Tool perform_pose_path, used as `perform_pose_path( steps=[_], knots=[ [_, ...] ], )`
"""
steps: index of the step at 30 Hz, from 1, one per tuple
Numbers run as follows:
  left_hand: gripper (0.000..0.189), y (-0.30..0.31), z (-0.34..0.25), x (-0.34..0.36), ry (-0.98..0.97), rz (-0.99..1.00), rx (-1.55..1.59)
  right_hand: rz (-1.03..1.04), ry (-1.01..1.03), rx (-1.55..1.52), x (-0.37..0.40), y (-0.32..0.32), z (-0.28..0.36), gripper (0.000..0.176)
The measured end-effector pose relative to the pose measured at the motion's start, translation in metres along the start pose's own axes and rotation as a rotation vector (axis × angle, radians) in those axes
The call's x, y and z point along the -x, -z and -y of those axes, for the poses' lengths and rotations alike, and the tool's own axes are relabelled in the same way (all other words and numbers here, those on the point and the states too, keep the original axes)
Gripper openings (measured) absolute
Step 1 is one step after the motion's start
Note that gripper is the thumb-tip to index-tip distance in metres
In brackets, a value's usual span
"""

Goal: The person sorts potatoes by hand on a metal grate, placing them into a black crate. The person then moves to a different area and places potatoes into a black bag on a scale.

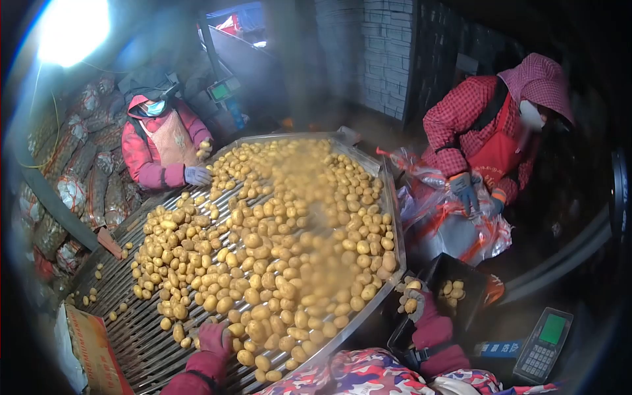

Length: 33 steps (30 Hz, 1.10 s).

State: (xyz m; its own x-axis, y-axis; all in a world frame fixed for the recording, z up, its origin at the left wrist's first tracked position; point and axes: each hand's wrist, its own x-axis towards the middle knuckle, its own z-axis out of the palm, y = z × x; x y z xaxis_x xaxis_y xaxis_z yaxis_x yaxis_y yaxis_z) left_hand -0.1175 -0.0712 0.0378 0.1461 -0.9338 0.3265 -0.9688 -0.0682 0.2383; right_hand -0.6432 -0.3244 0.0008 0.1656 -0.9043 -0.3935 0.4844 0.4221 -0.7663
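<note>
Potatoes (263, 237) lie heaped over a slatted metal sorting table (141, 329). At the table's near edge, my left hand (215, 338), in a pink glove, rests against potatoes at the heap's lower left; its fingers are too blurred to tell whether they grip one. On the right, my right hand (413, 301), in a soiled light glove, is closed around potatoes beside a black crate (471, 293). More potatoes (453, 289) lie inside that crate.
A co-worker (158, 135) handles potatoes at the far left. Another person (487, 131) holds open plastic bags (454, 230) at the right. A scale display (550, 336) stands lower right, a cardboard box (92, 349) lower left. Filled sacks (79, 158) are piled behind.
</note>
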Motion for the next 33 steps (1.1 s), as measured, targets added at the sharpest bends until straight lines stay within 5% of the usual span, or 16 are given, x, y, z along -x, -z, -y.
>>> perform_pose_path(
  steps=[4, 6, 12, 18, 21, 22, 25, 28, 33],
  knots=[
    [0.037, -0.003, 0.008, 0.000, -0.024, -0.023, -0.033, 0.196, -0.043, -0.196, -0.018, 0.034, -0.026, 0.048],
    [0.041, -0.014, 0.015, 0.007, -0.001, 0.103, -0.066, -0.024, -0.061, -0.344, -0.001, 0.041, -0.050, 0.044],
    [0.039, -0.023, 0.014, 0.011, 0.018, 0.013, -0.079, -0.031, -0.362, -0.171, 0.075, 0.061, -0.067, 0.054],
    [0.039, -0.026, 0.023, 0.014, -0.006, 0.021, -0.108, -0.040, -0.334, -0.200, 0.090, 0.131, -0.075, 0.036],
    [0.040, -0.027, 0.027, 0.019, -0.023, 0.000, -0.127, -0.209, -0.296, -0.060, 0.087, 0.126, -0.038, 0.028],
    [0.040, -0.025, 0.023, 0.016, -0.017, -0.003, -0.123, -0.066, -0.135, -0.127, 0.065, 0.175, -0.062, 0.025],
    [0.041, -0.023, 0.023, 0.016, 0.030, 0.061, -0.084, -0.574, 0.072, -0.066, 0.052, 0.115, -0.003, 0.020],
    [0.041, -0.020, 0.018, 0.011, 0.025, 0.050, -0.097, -0.506, 0.169, -0.161, 0.030, 0.133, -0.001, 0.024],
    [0.039, -0.019, 0.023, 0.015, 0.057, 0.054, -0.085, -0.060, 0.363, 0.038, -0.005, 0.076, 0.008, 0.046]
  ],
)
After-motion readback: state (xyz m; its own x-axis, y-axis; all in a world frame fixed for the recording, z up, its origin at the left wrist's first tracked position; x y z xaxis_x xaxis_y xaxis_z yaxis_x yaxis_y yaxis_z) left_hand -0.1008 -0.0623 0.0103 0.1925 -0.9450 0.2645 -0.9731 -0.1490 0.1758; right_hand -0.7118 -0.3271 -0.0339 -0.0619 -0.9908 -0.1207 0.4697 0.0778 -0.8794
